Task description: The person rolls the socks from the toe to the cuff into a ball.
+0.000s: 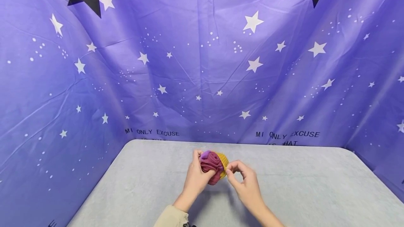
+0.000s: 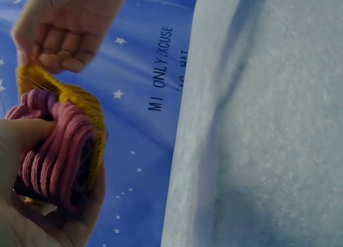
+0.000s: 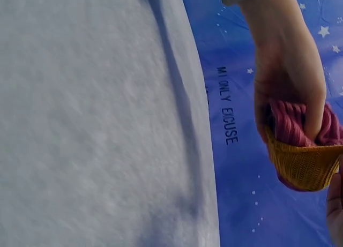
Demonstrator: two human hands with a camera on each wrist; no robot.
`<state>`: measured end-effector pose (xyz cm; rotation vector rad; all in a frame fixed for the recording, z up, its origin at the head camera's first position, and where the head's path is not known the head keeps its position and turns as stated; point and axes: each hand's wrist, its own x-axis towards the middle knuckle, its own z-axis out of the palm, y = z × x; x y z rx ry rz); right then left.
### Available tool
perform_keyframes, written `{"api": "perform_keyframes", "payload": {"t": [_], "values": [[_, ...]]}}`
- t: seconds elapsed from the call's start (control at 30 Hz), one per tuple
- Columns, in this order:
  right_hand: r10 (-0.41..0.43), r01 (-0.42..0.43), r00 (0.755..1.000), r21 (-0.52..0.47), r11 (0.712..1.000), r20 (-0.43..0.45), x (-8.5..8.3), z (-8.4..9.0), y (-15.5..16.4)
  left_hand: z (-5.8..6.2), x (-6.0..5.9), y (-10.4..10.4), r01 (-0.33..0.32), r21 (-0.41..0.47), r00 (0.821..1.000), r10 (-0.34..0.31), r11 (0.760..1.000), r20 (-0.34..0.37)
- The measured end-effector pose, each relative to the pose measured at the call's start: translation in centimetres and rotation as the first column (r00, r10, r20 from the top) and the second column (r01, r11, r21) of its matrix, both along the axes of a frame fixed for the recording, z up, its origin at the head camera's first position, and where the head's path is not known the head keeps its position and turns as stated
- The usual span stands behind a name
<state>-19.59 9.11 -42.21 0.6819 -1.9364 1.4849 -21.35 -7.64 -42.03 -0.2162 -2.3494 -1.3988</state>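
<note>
A rolled bundle of maroon ribbed fabric [image 1: 210, 166] with a mustard-yellow cuff [image 1: 224, 162] is held just above the grey table [image 1: 300, 192]. My left hand [image 1: 196, 176] grips the maroon roll [image 2: 61, 156], fingers curled round it. My right hand [image 1: 241, 176] pinches the yellow cuff's edge [image 2: 37, 78] between thumb and fingers and stretches it over the roll. In the right wrist view the yellow cuff [image 3: 305, 166] cups the maroon roll [image 3: 292, 126] under my left hand [image 3: 286, 81]. A bit of purple fabric [image 1: 206, 155] shows at the roll's top.
The grey felt-like table surface [image 3: 91, 118] fills the foreground, with rounded far corners. A purple star-printed backdrop [image 1: 202, 62] with printed words encloses the table at the back and on both sides.
</note>
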Motion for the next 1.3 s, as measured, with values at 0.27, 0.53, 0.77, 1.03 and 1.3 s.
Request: {"api": "perform_keyframes", "payload": {"t": [0.27, 0.53, 0.77, 1.03, 1.3], "values": [[0.013, -0.008, 0.997, 0.063, 0.998, -0.073, 0.4, -0.7, -1.0, -0.1, -0.3, 0.2, -0.097, -0.013, 0.995, 0.097, 0.995, 0.008], [-0.128, 0.131, 0.985, -0.017, 0.991, 0.118, -0.5, -0.4, -0.6, 0.7, 0.6, 0.5, 0.124, 0.105, 0.992, -0.127, 0.987, 0.023], [-0.127, 0.141, 0.972, -0.060, 0.988, 0.195, -1.0, 0.3, 0.4, 1.4, 1.2, 0.0, 0.287, 0.223, 0.950, -0.306, 0.932, 0.056], [-0.145, 0.156, 0.964, -0.032, 0.987, 0.221, -1.2, 0.6, 0.7, 1.5, 1.3, 0.0, 0.277, 0.289, 0.946, -0.313, 0.916, 0.084], [-0.202, 0.194, 0.974, 0.080, 0.978, 0.106, -1.8, 0.4, 0.8, 1.5, 1.3, 0.3, 0.234, 0.226, 0.964, -0.256, 0.946, 0.075]]}}
